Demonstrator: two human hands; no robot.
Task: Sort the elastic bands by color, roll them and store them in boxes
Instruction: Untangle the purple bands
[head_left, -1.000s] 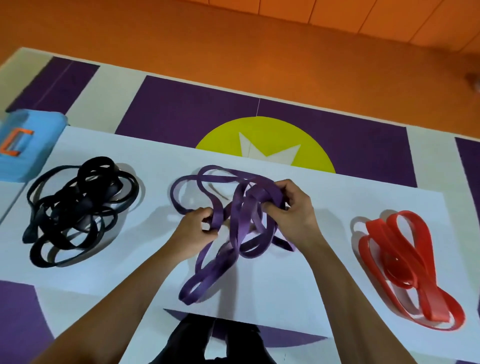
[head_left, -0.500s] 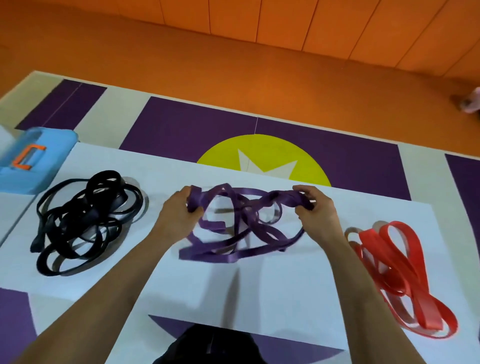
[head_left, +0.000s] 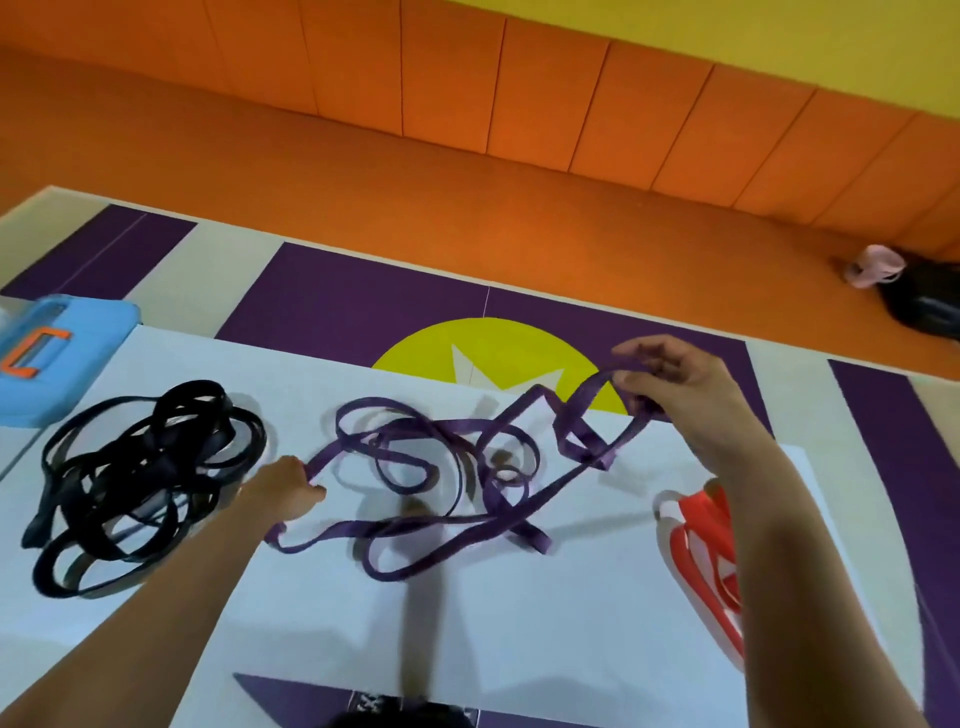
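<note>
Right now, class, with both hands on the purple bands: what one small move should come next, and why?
Probably raise the right hand, which pinches one loop, higher and outward while the left hand holds its strand low, to draw a single band free. The purple flat elastic bands lie tangled in crossing loops on the white sheet, so none looks ready to roll.

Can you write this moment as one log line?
left hand: holds purple bands | right hand: holds them raised | black bands, red bands: untouched
</note>
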